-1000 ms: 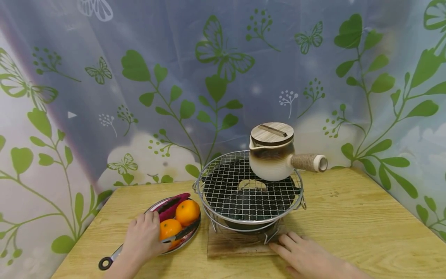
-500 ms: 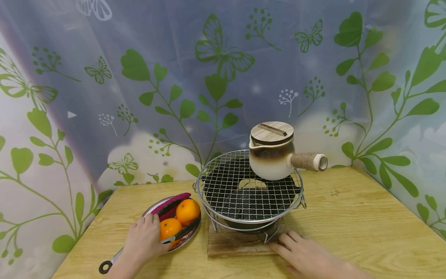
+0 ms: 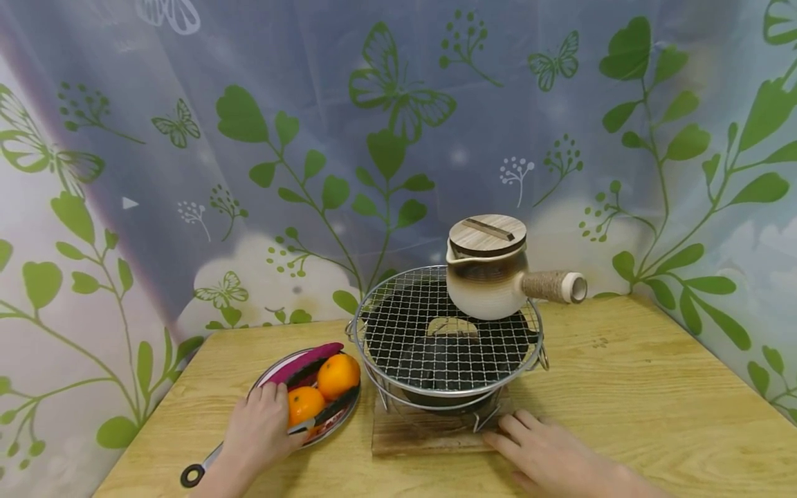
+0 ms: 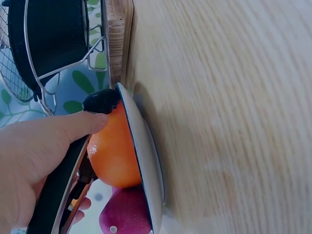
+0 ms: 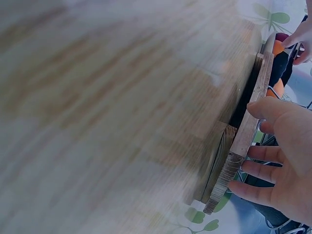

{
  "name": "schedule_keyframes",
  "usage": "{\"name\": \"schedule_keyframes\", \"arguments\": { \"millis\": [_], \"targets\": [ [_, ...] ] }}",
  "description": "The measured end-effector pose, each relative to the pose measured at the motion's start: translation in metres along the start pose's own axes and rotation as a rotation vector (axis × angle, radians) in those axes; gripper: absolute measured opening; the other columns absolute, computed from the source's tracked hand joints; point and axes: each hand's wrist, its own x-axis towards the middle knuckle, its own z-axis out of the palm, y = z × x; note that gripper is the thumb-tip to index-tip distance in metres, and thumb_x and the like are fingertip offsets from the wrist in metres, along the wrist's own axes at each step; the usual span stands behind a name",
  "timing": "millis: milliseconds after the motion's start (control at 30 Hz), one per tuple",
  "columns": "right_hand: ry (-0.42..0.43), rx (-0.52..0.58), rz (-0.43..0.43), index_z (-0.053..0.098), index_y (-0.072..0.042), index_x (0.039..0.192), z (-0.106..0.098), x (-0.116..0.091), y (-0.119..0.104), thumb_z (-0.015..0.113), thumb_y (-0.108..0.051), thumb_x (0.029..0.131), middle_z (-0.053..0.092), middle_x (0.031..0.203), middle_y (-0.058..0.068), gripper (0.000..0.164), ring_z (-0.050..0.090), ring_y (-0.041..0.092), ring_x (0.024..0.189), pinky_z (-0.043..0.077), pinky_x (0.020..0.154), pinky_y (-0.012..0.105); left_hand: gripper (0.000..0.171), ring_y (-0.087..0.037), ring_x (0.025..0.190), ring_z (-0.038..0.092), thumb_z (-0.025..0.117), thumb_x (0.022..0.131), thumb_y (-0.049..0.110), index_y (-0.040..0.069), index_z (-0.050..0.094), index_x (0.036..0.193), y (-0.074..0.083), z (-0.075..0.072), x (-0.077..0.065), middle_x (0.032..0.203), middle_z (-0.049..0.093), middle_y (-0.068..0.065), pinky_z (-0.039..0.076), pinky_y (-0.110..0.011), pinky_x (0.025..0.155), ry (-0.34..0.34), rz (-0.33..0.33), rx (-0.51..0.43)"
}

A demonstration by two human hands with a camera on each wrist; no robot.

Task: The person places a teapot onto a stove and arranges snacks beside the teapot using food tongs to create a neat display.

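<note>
Currently left hand [image 3: 258, 425] grips tongs [image 4: 56, 187] at plate [image 4: 149, 161] with 2 oranges [image 3: 339, 375], grill's [image 3: 405, 366] 8 o'clock; right hand [image 3: 548, 449], fingers extended, touches board [image 3: 429, 439] at 4 o'clock.

Metal-edged tongs [image 4: 56, 187]; grained wooden board [image 3: 423, 439]; shiny metal grill mesh [image 3: 436, 360]; rough twine-wound handle [image 3: 546, 286].

Beneath your left hand [image 3: 258, 422] and right hand [image 3: 548, 446] spreads a wood-grain table [image 3: 635, 394]; beyond them you face a leaf-and-butterfly-printed backdrop [image 3: 398, 187].
</note>
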Motion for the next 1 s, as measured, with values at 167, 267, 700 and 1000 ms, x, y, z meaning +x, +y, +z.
{"name": "schedule_keyframes", "arguments": {
  "millis": [167,267,700,1000],
  "targets": [
    [-0.009,0.002,0.004,0.056,-0.016,0.119,0.000,0.000,0.001,0.074,-0.029,0.069,0.052,0.100,-0.001,0.055,0.049,0.015,0.083,0.042,0.055,0.024,0.085,-0.035,0.084,0.055,0.078,0.057,0.056,-0.010,0.058,0.106,0.002,0.000,-0.002,0.093,0.056,-0.020,0.048,-0.049,0.072,0.029,-0.012,-0.017],
    [0.003,-0.004,-0.002,0.056,-0.016,0.118,0.000,0.000,0.001,0.073,-0.027,0.068,0.052,0.099,0.000,0.054,0.048,0.015,0.082,0.042,0.055,0.024,0.085,-0.036,0.085,0.056,0.078,0.057,0.056,-0.010,0.058,0.107,0.002,-0.001,-0.003,0.094,0.056,-0.020,0.048,-0.049,0.072,0.059,-0.013,-0.019],
    [-0.016,0.019,-0.007,0.056,-0.016,0.118,0.001,-0.001,0.001,0.072,-0.028,0.073,0.052,0.098,-0.001,0.050,0.047,0.014,0.082,0.042,0.055,0.023,0.083,-0.036,0.089,0.056,0.080,0.058,0.049,-0.012,0.057,0.110,-0.002,-0.015,-0.002,0.101,0.058,-0.022,0.048,-0.049,0.070,0.127,-0.017,0.010],
    [-0.020,0.028,-0.008,0.056,-0.015,0.119,0.000,-0.001,0.001,0.072,-0.027,0.072,0.051,0.099,-0.001,0.050,0.047,0.014,0.082,0.044,0.057,0.024,0.083,-0.038,0.090,0.056,0.080,0.059,0.048,-0.013,0.056,0.112,-0.010,-0.028,-0.001,0.104,0.058,-0.024,0.048,-0.052,0.075,0.129,-0.038,0.006]
  ]
}}
